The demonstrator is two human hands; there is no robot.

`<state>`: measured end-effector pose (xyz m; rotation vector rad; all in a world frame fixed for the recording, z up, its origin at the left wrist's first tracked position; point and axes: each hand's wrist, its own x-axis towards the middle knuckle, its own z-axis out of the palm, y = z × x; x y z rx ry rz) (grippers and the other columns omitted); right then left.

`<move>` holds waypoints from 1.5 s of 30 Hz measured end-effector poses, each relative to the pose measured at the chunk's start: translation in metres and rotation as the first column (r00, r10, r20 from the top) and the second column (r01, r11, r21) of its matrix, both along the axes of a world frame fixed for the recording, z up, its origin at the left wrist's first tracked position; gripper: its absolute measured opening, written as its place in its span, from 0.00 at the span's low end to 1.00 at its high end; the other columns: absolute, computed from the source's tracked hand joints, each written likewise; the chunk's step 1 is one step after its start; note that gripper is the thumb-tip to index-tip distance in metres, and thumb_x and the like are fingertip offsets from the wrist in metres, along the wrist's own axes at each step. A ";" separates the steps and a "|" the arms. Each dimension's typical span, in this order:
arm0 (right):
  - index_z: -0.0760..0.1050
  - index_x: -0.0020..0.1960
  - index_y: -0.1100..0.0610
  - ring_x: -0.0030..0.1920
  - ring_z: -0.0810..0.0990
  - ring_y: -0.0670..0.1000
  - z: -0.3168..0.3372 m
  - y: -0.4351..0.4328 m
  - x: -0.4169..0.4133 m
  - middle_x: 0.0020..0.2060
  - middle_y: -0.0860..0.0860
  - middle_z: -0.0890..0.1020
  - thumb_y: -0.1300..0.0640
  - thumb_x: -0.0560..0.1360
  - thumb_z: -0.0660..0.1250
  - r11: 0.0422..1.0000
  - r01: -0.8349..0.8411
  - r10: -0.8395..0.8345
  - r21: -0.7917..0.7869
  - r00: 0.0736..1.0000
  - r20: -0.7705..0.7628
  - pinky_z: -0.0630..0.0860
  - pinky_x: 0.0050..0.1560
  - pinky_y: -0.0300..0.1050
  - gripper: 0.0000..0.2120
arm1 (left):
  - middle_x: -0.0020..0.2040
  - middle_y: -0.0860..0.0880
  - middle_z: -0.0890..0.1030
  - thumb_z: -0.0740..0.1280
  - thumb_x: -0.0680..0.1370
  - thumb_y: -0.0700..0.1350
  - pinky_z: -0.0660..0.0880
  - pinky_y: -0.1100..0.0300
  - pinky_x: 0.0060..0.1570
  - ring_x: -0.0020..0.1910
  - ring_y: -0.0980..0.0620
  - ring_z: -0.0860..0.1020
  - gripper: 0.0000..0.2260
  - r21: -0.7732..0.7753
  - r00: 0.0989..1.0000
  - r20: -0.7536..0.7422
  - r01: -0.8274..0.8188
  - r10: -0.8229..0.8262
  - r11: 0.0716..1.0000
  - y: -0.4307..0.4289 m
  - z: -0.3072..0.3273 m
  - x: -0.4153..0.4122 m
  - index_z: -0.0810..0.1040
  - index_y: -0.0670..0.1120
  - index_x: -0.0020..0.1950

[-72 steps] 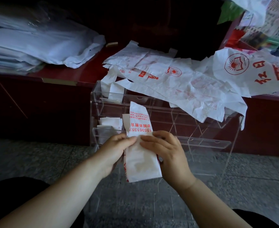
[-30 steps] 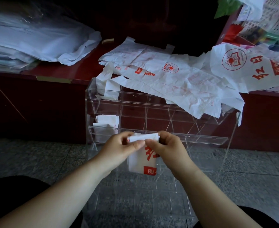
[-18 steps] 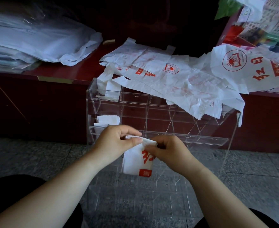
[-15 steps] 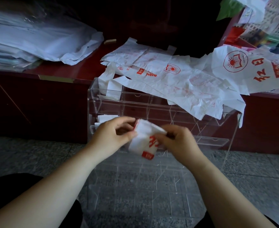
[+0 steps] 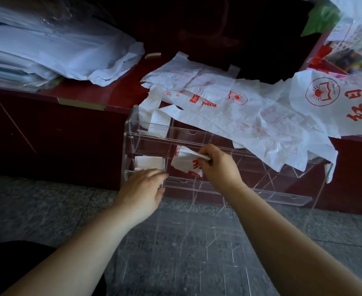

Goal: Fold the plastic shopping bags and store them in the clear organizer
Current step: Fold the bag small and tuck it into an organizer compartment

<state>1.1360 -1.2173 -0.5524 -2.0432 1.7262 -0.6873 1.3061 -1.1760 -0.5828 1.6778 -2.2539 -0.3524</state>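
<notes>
Folded bag (image 5: 185, 164), half a second ago held between both hands, now pinched at its top edge by the right hand (image 5: 219, 167) alone, at the mouth of a middle-tier cell of the clear organizer (image 5: 282, 198); left hand (image 5: 141, 189) released, fingers loosely spread, beside the stored bags (image 5: 149, 163); folding judged complete, insertion beginning; unfolded bags (image 5: 250, 118) still await.
</notes>
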 end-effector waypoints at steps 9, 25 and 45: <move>0.70 0.37 0.52 0.24 0.72 0.40 -0.004 -0.001 0.000 0.30 0.48 0.75 0.66 0.75 0.62 0.986 0.021 -0.090 0.163 0.898 0.431 0.65 0.24 0.28 0.12 | 0.70 0.51 0.68 0.64 0.77 0.43 0.57 0.66 0.65 0.69 0.52 0.66 0.23 -0.031 0.966 -0.226 -0.135 0.125 0.990 -0.002 0.004 0.007 0.65 0.46 0.71; 0.73 0.57 0.60 0.29 0.76 0.46 -0.007 0.011 -0.009 0.40 0.54 0.80 0.61 0.76 0.62 0.932 0.049 -0.228 0.358 0.849 0.476 0.70 0.26 0.31 0.11 | 0.35 0.50 0.84 0.68 0.60 0.36 0.77 0.59 0.31 0.34 0.48 0.82 0.13 -0.392 0.984 0.094 0.176 -0.151 0.903 -0.013 0.016 -0.016 0.84 0.46 0.42; 0.76 0.52 0.60 0.25 0.74 0.42 -0.016 0.014 -0.054 0.47 0.58 0.82 0.61 0.76 0.62 0.946 -0.033 -0.110 0.323 0.904 0.414 0.70 0.28 0.28 0.07 | 0.57 0.49 0.78 0.67 0.74 0.40 0.74 0.57 0.55 0.55 0.50 0.76 0.15 0.532 0.952 0.232 0.046 -0.198 0.846 -0.084 0.038 -0.050 0.77 0.46 0.60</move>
